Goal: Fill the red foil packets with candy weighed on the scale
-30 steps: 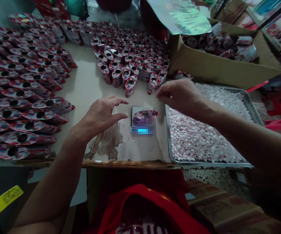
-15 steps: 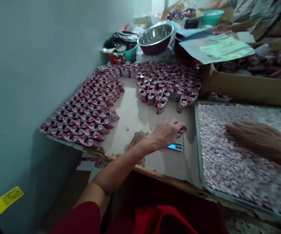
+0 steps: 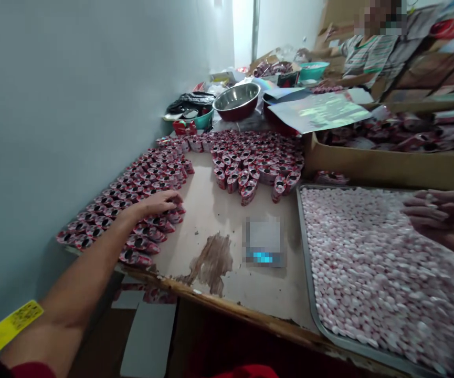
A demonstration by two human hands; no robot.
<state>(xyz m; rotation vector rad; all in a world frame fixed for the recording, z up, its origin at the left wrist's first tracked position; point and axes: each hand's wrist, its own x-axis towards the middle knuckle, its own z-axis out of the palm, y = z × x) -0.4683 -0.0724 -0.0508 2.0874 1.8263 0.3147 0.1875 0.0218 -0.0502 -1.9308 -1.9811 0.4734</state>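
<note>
Left of the scale point(image 3: 263, 242): left hand point(image 3: 159, 202) laid palm-down on the rows of red packets point(image 3: 132, 202), fingers curled, grip on any 1 packet not discernible. Right of the scale: tray of pink pellets point(image 3: 368, 273), right hand point(image 3: 443, 218) above it, half closed, contents not discernible. Risk: sweeping forearm likely to disturb stacked rows; loose pellets likely to spill over tray rim.
</note>
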